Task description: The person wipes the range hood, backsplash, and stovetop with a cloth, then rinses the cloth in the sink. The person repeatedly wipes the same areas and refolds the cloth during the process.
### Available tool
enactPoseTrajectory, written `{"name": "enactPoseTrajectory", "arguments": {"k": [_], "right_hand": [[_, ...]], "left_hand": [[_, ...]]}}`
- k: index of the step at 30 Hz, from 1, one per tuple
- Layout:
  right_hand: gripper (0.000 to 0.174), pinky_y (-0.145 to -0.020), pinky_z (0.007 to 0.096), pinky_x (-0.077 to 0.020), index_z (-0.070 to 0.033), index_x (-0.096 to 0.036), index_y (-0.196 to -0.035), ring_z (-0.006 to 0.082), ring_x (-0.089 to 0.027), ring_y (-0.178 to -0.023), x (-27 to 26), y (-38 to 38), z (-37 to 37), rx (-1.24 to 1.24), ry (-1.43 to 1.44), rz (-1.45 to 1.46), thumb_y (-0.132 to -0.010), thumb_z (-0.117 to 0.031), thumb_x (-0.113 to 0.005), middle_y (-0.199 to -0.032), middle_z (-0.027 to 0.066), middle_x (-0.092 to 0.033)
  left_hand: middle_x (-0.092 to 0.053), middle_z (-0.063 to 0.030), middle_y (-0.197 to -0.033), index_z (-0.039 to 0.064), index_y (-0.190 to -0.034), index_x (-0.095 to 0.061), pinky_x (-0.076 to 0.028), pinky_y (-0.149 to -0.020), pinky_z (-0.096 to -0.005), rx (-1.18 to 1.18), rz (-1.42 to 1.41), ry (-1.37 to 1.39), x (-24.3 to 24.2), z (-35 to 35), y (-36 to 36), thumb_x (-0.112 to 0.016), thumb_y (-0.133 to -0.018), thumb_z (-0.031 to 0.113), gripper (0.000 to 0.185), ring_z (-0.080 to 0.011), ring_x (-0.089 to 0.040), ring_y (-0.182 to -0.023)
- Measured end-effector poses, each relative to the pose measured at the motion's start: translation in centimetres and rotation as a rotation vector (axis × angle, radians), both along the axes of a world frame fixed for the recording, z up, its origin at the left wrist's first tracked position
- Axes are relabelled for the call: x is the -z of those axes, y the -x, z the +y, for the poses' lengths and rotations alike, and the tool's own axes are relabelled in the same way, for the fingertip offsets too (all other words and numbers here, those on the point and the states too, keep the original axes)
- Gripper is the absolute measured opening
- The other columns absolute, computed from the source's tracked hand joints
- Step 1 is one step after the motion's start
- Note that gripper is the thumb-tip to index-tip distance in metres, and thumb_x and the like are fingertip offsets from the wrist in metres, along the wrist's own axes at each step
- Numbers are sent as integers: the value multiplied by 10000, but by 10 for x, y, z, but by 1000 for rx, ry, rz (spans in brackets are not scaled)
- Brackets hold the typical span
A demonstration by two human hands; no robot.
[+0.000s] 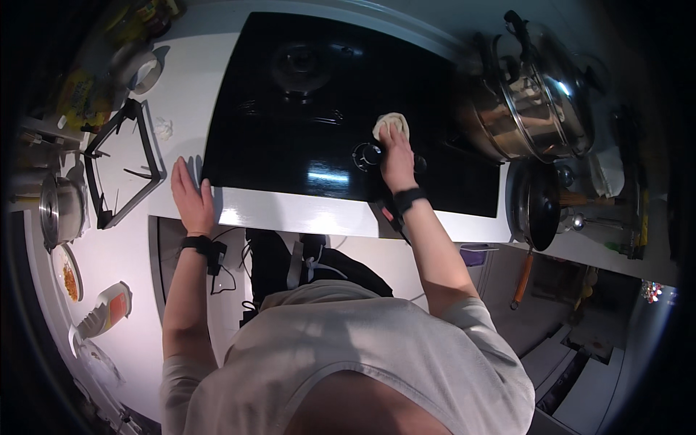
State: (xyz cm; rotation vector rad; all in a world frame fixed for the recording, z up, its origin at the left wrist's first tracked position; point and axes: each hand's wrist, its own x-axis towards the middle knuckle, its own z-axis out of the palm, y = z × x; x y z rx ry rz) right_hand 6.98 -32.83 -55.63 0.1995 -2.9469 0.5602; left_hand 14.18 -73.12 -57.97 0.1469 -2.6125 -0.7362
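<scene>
A black glass gas hob is set into the white countertop. My right hand presses a folded, cream-coloured cloth onto the glass, beside a round control knob; its fingers lie over the cloth. A burner stands on the left part of the hob, without a grate over it. My left hand rests on the countertop at the hob's left edge, fingers apart, holding nothing. To its left, a black metal pan support lies on the counter. Both wrists wear black bands.
A large stainless steel steamer pot stands at the right, with a black frying pan nearer me. At the left are a lidded steel pot, a plate of food and a spray bottle. A crumpled white tissue lies near the hob.
</scene>
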Motion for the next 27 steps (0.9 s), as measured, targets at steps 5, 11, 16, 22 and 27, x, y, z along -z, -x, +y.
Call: {"name": "enactPoseTrajectory", "arguments": {"k": [5,11,16,22,27], "right_hand": [[463,-1054,401,-365,-7,-604,-1155,355,-474,-1231,-15,-112,-21,-82,21,-226,-743,145,-460,-1308,201,-510],[493,-1034,375,-402,-31,-536,-1232,344,-473,-1227,-49,-9,-4,-165,399,-31,-783,156,-456,-1341,183,-479],[432,-989,389,-430,35,-534,-1198,393,-467,-1201,-30,31,-89,-99,-258,-256,-770,85,-506,-1291,273,-466],[382,-965,331,-440,-49,-613,-1155,259,-548,-1127,-19,-37,-185,-564,487,-345,-794,39,-524,-1175,143,-603],[291,-855,299,-516,-46,-566,-1194,175,-631,-971,-51,66,-87,-345,1469,-986,-922,-37,-466,-1099,88,-631]], "left_hand": [[-339,-221,-1403,0,-1420,-275,-265,-1078,-431,2,9,1,-1,0,0,-533,-855,150,639,-380,-328,-1294],[-345,-225,-1400,4,-1417,-282,-266,-1077,-442,9,-3,7,-3,-2,1,-543,-851,171,645,-386,-332,-1292],[-348,-225,-1399,-4,-1415,-281,-258,-1080,-445,-7,-22,17,-4,-3,-1,-542,-850,176,647,-385,-324,-1299],[-339,-227,-1401,-1,-1416,-281,-257,-1078,-443,-26,-48,-19,-4,-2,-2,-543,-848,186,653,-394,-322,-1295],[-339,-215,-1406,2,-1414,-283,-251,-1087,-439,-54,-57,-31,-7,-1,-2,-543,-830,191,666,-380,-317,-1305]]}}
